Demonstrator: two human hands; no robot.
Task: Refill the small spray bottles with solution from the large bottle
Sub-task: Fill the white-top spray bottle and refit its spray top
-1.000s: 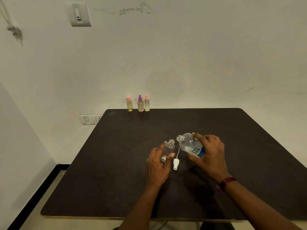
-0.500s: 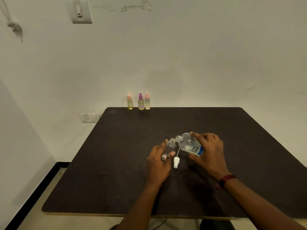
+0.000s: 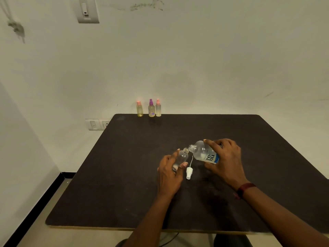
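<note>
My left hand (image 3: pixel 170 175) grips a small clear spray bottle (image 3: pixel 181 157) with its top off, tilted slightly right over the dark table (image 3: pixel 124 175). My right hand (image 3: pixel 226 161) holds the large clear bottle (image 3: pixel 203 153) with a blue label, tipped leftward so its open mouth touches the small bottle's neck. The white spray head (image 3: pixel 189 172) with its thin tube lies on the table between my hands. Three small capped spray bottles stand at the table's far edge: pink-capped (image 3: pixel 139 108), purple-capped (image 3: pixel 151 108) and pink-capped (image 3: pixel 158 107).
A white wall rises right behind the table, with wall sockets (image 3: pixel 97 124) at lower left and a switch plate (image 3: pixel 87 10) higher up. The table's front edge is near my forearms; floor and a black skirting show at the left.
The large bottle has tipped further and its mouth has moved left, down to the small bottle's neck. My left hand has kept the small bottle in place.
</note>
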